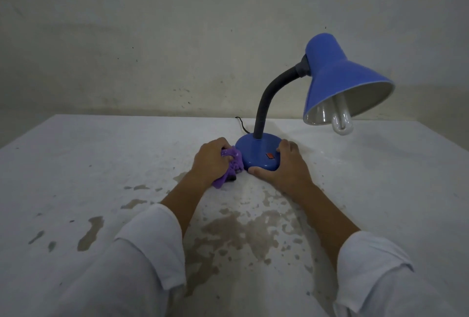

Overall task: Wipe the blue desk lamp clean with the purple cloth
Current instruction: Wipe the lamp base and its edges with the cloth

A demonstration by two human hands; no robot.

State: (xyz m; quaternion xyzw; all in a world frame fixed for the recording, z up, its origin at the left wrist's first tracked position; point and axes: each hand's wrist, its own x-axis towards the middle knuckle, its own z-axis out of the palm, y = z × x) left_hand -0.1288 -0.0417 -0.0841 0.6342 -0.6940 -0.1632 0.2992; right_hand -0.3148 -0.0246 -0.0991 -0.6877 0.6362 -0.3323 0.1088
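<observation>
left hand: our fingers bunch the purple cloth against the lamp base
right hand: our fingers clamp the base's other edge

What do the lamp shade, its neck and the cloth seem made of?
Lamp shade: probably painted metal, smooth blue with soft sheen. Lamp neck: dark flexible tube, matte, perhaps rubber-covered. Purple cloth: soft fabric, crumpled and fuzzy.
</observation>
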